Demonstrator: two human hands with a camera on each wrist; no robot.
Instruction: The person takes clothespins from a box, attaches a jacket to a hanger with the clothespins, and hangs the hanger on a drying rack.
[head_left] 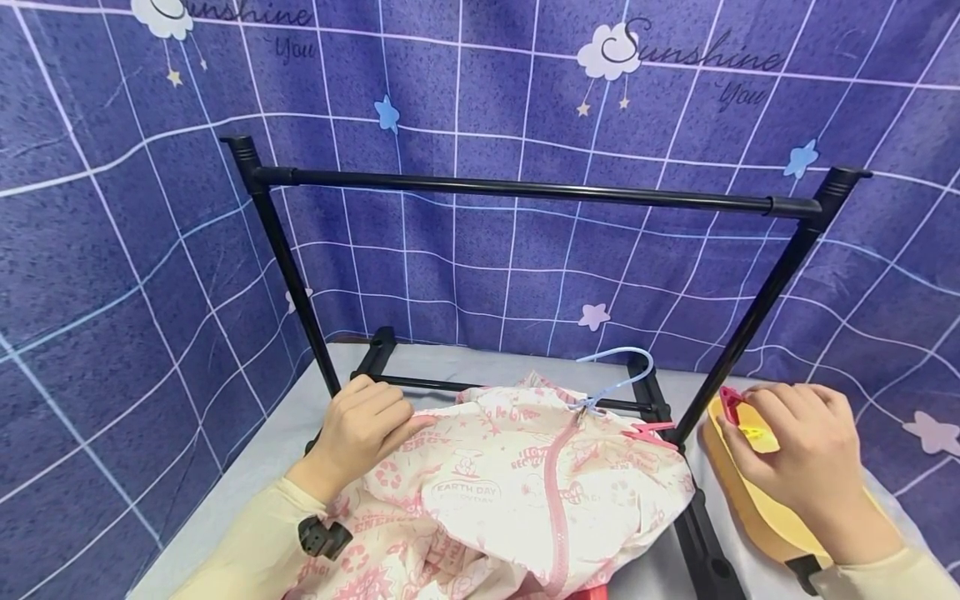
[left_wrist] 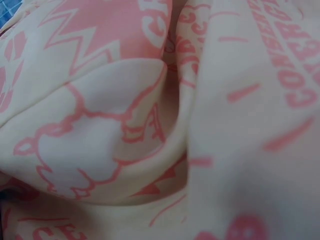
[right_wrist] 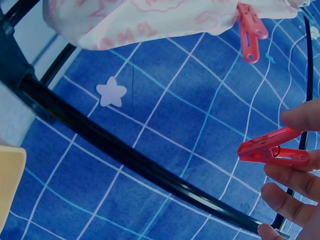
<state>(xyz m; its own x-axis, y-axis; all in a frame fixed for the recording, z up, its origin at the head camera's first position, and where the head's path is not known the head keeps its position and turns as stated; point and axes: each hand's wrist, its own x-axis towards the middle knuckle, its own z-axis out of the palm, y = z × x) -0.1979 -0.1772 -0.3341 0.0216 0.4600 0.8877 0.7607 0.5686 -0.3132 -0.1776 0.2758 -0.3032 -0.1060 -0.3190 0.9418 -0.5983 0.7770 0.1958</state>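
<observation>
A white zip jacket with pink print (head_left: 480,475) is on a light blue hanger (head_left: 637,375), whose hook rises above the collar. My left hand (head_left: 360,433) grips the jacket at its left shoulder, fingers curled, thumb along the fabric. The left wrist view shows only close folds of the jacket (left_wrist: 90,145). My right hand (head_left: 802,442), off to the right, pinches a pink clothespin (right_wrist: 272,147) between thumb and fingers. Another pink clothespin (right_wrist: 250,32) is clipped on the jacket's right shoulder.
A black rack with a top bar (head_left: 525,188) stands behind the jacket. Beneath my right hand is a yellow basket (head_left: 731,475) with something bright yellow inside. A blue patterned curtain (head_left: 480,100) hangs behind. A red edge (head_left: 596,593) peeks out below the jacket.
</observation>
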